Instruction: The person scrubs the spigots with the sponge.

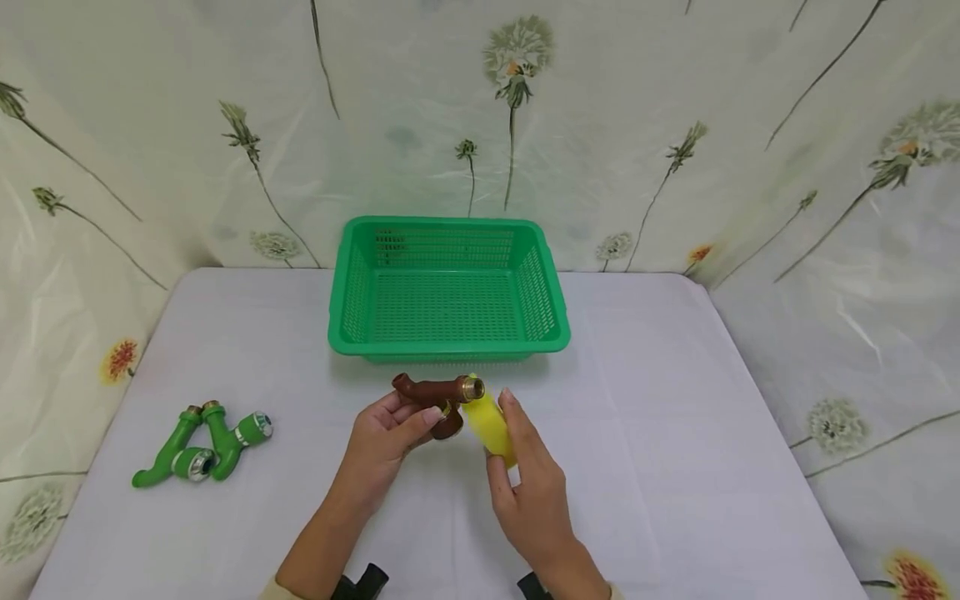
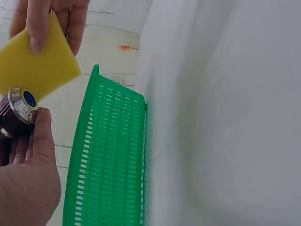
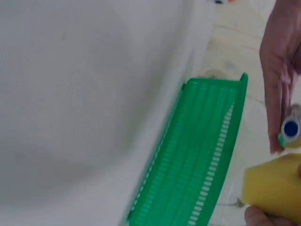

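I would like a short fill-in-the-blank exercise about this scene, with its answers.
While the person's left hand holds a brown tap with a threaded brass end, the right hand grips a flat sponge coloured ____.
On the white-covered table lie ____ green taps with silvery caps.
For the person, they lie to the ____ of the rectangular green plastic basket.

Missing words: yellow; two; left.
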`<state>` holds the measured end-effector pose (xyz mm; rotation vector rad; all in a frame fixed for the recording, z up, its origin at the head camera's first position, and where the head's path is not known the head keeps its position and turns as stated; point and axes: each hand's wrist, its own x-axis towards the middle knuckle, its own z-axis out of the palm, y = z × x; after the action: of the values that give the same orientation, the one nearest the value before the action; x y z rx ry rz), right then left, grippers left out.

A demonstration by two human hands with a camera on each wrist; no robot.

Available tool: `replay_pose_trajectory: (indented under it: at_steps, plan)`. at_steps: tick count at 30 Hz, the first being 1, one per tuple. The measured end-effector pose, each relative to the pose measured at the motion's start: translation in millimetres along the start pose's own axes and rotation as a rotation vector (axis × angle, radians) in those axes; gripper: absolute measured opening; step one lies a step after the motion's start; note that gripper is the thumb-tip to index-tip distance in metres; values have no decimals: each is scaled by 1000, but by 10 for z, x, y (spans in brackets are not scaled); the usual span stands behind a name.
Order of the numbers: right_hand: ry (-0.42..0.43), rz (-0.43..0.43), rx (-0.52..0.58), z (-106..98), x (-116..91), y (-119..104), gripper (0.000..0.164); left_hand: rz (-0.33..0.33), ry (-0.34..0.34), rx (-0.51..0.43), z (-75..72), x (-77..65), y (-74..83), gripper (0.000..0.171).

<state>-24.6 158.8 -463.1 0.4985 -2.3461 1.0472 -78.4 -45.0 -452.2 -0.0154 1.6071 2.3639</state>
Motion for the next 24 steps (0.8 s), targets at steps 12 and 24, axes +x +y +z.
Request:
replay_pose_trajectory:
  at_steps: [12,24]
  plan:
    - [-47,-225,-166,100,21,-81,50,-47,-26,-8,1,-3,12,40]
    - [-163,-307,-189,3,65,-44,48,-40,-113,26,-100,-2,-20,40]
